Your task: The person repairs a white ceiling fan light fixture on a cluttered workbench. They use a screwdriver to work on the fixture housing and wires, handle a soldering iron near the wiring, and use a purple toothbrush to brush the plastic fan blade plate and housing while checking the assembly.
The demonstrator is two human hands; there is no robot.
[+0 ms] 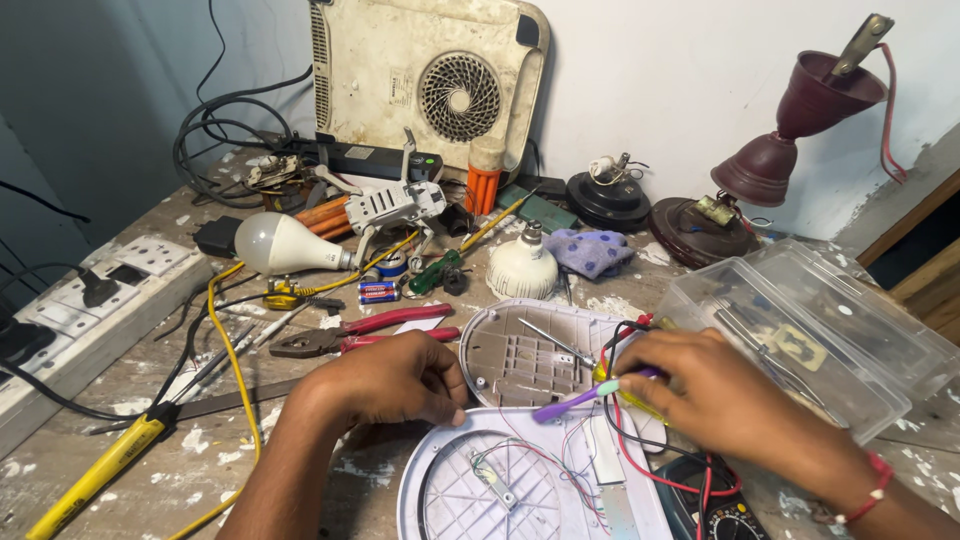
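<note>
My left hand rests fisted on the bench, pressing the edge of a white round plastic housing with thin wires inside. My right hand holds a purple-handled tool, its tip pointing left over the housing. Red and black leads run under this hand toward a multimeter. Behind the hands lies a second grey round cover, inner side up, with a metal probe lying across it.
Red-handled pliers, a yellow tool, a yellow wire, bulbs and a power strip crowd the left. A clear plastic box stands right. A lamp base and a white appliance stand at the back.
</note>
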